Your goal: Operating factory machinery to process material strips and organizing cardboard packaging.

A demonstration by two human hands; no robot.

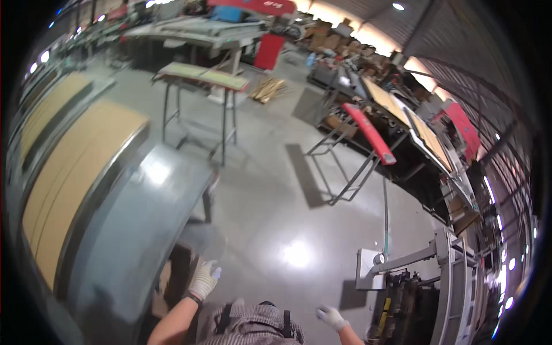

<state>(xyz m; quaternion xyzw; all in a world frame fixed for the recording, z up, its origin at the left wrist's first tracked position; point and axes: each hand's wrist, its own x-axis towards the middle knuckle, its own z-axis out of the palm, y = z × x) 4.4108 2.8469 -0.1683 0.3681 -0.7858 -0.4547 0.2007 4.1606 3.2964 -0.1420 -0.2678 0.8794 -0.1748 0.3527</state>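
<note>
My left hand [203, 280], in a whitish knit glove, hangs beside the near edge of a grey metal-topped bench [135, 213]. Its fingers look slightly bent and apart, and I see nothing held in them. My right hand [333, 317], gloved in the same way, is low over the floor on the right, apart from anything. Its fingers are small and turned partly out of sight, so their closing is unclear. Closest on that side is a grey metal frame [443, 276] with a flat pale plate [368, 269] on its arm.
Tan boards [80, 172] lie along the left. Ahead stand a trestle with a pale top [201, 75] and a stand carrying a red padded bar [368, 132]. Wood strips [269, 89] lie on the grey floor [264, 184]. A long cluttered workbench [402, 109] runs along the right.
</note>
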